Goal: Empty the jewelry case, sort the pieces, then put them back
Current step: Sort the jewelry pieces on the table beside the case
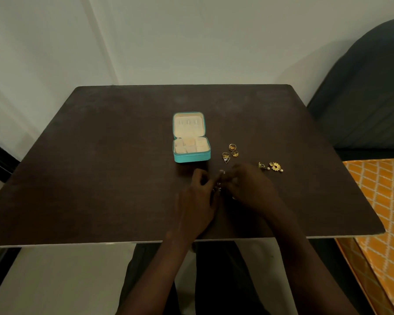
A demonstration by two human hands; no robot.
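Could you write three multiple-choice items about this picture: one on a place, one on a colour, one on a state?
1. Where do the gold rings lie?
A. right of the case
B. inside the case
C. left of the case

2. Which colour is the jewelry case outside?
A. red
B. teal
C. black

3. How is the case lid?
A. zipped shut
B. removed
C. open

Key: 1 A, the rings rest on the table to its right; 2 B, its shell is teal; 3 C, the cream lining shows.
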